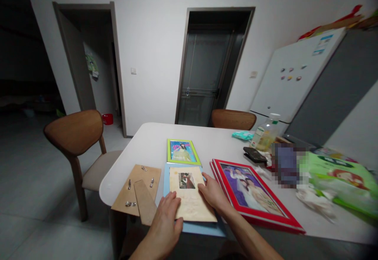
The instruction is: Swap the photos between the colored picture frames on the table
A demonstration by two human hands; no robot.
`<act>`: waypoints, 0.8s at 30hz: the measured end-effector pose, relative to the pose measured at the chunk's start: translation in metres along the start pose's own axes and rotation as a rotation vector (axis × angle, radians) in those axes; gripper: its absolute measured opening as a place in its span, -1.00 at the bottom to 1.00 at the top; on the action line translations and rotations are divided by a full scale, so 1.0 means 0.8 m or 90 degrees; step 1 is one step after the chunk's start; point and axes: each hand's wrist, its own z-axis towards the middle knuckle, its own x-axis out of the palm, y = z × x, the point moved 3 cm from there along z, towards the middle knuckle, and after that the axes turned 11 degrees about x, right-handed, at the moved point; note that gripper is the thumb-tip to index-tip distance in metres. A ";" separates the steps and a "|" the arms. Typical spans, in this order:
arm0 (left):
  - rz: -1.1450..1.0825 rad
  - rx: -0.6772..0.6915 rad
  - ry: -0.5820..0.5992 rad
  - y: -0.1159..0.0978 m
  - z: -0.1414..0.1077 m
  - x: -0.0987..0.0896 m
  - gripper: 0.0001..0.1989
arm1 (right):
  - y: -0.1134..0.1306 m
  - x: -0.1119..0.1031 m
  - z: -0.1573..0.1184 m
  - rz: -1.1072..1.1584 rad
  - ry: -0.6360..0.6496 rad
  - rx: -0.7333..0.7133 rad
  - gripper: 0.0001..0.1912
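Note:
A cream sheet with a small printed picture lies over a light blue board at the table's near edge. My left hand rests along the sheet's left side, fingers stretched out. At the sheet's right edge, my right hand holds it, thumb on top; some fingers are hidden. Left of them lies a brown backing board with metal clips and a loose stand leg. Beyond the sheet is a green-framed photo. To the right, a red picture frame lies on another red-edged piece.
On the table's right side are a black object, a bottle of yellowish liquid, crumpled tissue and a green tissue pack. Wooden chairs stand at the left and far side. The white table has rounded corners.

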 end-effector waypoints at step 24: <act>0.142 0.005 0.120 0.019 -0.024 -0.064 -0.48 | 0.011 0.005 -0.031 -0.333 -0.131 -0.127 -0.71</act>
